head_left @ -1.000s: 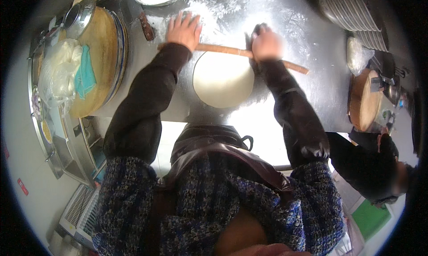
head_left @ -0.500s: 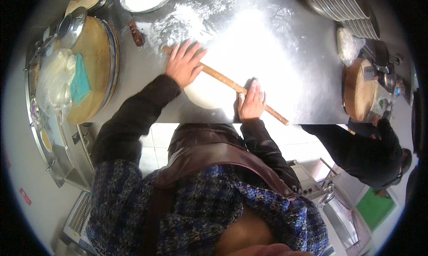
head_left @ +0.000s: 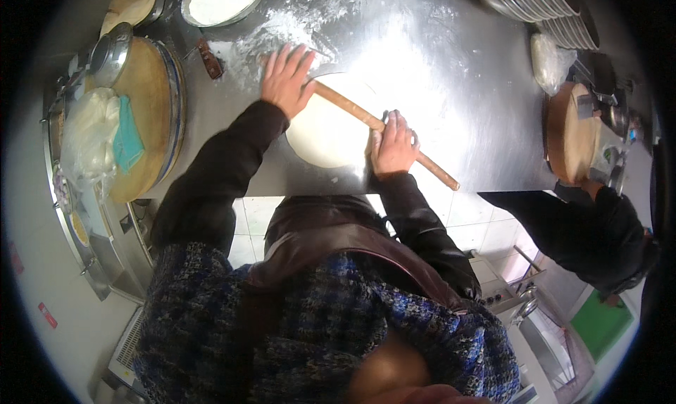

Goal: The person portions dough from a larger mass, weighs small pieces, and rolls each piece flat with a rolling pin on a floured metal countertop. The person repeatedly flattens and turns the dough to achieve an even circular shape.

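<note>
A wooden rolling pin (head_left: 348,107) lies slantwise across a thin round sheet of pale dough (head_left: 325,138) on the steel table. Its far end is by my left hand (head_left: 285,84), whose stretched, spread fingers lie flat over it. Closer to me, my right hand (head_left: 396,149) rests on the pin with its fingers laid straight across. Past that hand the pin's near end sticks out to the right. Glare washes out the dough's right edge.
The steel table (head_left: 486,122) carries scattered flour, a brown-handled tool (head_left: 210,59) and a metal bowl of flour (head_left: 224,1). On the left, a round board (head_left: 151,115) holds bagged dough (head_left: 91,136). Stacked trays (head_left: 531,3) and a chopping block (head_left: 567,133) stand right, near another person (head_left: 577,235).
The view has shifted slightly. My hands and the rolling pin sit a little farther from me, and more of the dough shows. The other person at the right has moved slightly.
</note>
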### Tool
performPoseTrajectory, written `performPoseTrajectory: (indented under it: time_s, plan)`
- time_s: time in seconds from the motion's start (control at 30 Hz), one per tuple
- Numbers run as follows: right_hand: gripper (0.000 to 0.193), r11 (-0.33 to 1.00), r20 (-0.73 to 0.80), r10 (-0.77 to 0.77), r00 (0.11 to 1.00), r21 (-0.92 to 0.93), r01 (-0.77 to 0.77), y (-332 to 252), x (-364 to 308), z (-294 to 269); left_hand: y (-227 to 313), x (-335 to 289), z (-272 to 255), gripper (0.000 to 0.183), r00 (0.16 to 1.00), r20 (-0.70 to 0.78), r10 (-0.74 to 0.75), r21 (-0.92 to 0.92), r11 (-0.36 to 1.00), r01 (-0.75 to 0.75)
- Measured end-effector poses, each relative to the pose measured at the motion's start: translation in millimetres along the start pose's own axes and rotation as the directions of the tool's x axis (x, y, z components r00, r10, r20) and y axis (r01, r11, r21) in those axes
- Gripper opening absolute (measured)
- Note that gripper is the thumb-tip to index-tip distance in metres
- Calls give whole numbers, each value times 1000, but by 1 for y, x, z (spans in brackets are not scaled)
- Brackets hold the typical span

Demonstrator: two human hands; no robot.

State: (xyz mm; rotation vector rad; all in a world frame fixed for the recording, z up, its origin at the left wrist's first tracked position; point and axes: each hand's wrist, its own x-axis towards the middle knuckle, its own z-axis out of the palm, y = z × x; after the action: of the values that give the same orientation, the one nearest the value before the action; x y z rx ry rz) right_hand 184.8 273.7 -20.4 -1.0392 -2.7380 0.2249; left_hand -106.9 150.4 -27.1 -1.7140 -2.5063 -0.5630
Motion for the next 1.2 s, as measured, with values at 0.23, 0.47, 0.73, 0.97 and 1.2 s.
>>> performPoseTrajectory:
  time_s: [0.23,0.47,0.73,0.97,1.2]
  plan:
    - [33,942,133,114,985,299,-150,10,-26,-16,57,-59,-16,78,892,196,-407,-186,878,441]
    - [44,870,127,106,986,469,-154,65,-33,-46,55,-68,2,46,627,475,-617,-135,653,745]
    - [36,932,-49,-238,970,271,242,73,-17,-47,116,-134,4,31,645,479,-595,-383,520,763]
    - [42,904,21,-423,906,83,420,53,22,-39,80,-98,-51,44,953,-73,-294,-40,956,291]
    - [70,972,123,-232,965,-18,236,60,165,7,9,30,3,55,970,12,-244,178,955,238]
